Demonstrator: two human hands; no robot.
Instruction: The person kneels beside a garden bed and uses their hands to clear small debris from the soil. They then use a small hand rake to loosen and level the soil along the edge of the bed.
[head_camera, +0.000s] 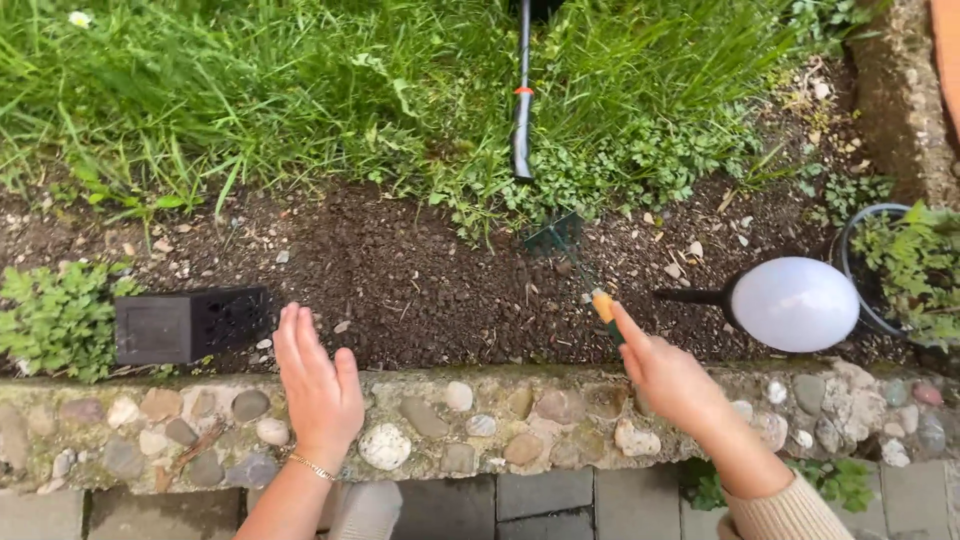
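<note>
From the head camera, looking down on a garden bed edged by a low pebble-and-concrete kerb (480, 425): the right hand (668, 378) reaches over the kerb and its fingers (632, 330) are closed around the orange-and-green handle of a small dark green hand rake (556, 240). The index finger lies stretched along the handle, pointing toward the rake's head. The tines sit well ahead of the fingers, down on the dark crumbly soil (400, 270), right at the fringe of the low green weeds (620, 175) that border the grass.

The left hand (318, 385) hovers over the kerb's inner edge with its palm down, fingers straight and held loosely together, gripping nothing. A thin gold bracelet (312, 466) circles its wrist. A black box-shaped garden lamp with a grid face (190, 324) stands in the soil just left of this hand, apart from it.

To the right of the rake hand, a white globe lamp on a black stem (794, 304) lies near the kerb, and beyond it sits a round dark pot with a leafy plant (895, 265). A black long-handled tool with an orange band (522, 100) lies in the grass above the rake, well apart from both hands.
</note>
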